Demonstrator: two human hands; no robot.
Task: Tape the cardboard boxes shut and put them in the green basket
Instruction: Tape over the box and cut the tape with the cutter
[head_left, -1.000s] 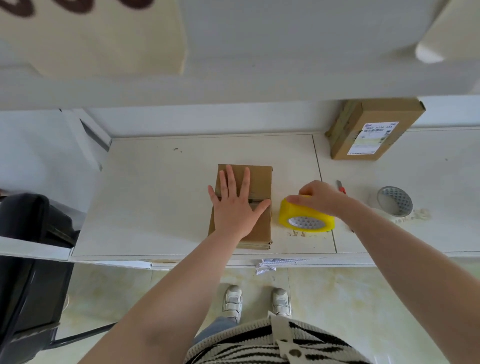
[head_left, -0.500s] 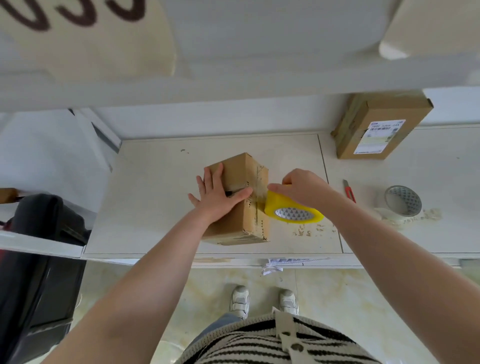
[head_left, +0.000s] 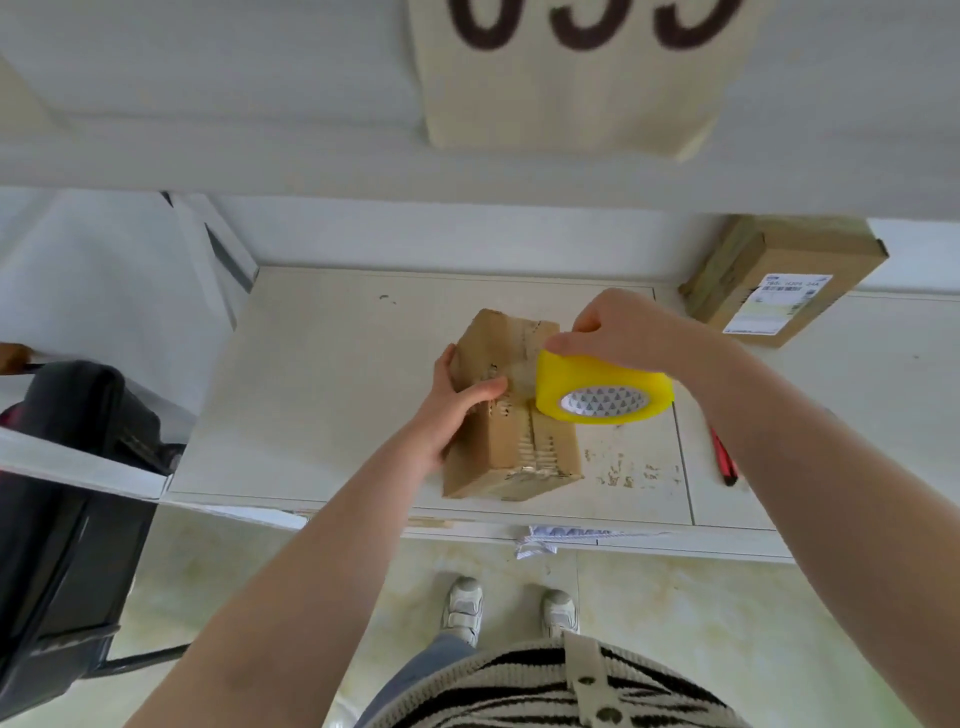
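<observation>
A small brown cardboard box (head_left: 511, 441) stands tilted on the white counter (head_left: 322, 395), raised on one edge. My left hand (head_left: 454, 402) grips its left side, thumb across the upper face. My right hand (head_left: 618, 332) holds a yellow roll of tape (head_left: 605, 387) against the box's right upper edge, and a strip of tape runs from the roll onto the cardboard. A second, larger cardboard box (head_left: 784, 280) with a white label lies at the back right. No green basket shows in the head view.
A red and black cutter (head_left: 723, 460) lies on the counter right of the tape. A black chair (head_left: 67, 499) stands at the left, beside the counter's edge. A shelf with a numbered cream sign (head_left: 571, 73) hangs overhead. Paper scraps (head_left: 561, 538) stick out below the counter front.
My left hand has tipped the box from flat up onto its edge and now grips its side. My right hand lifted the yellow roll off the counter and brought it against the box.
</observation>
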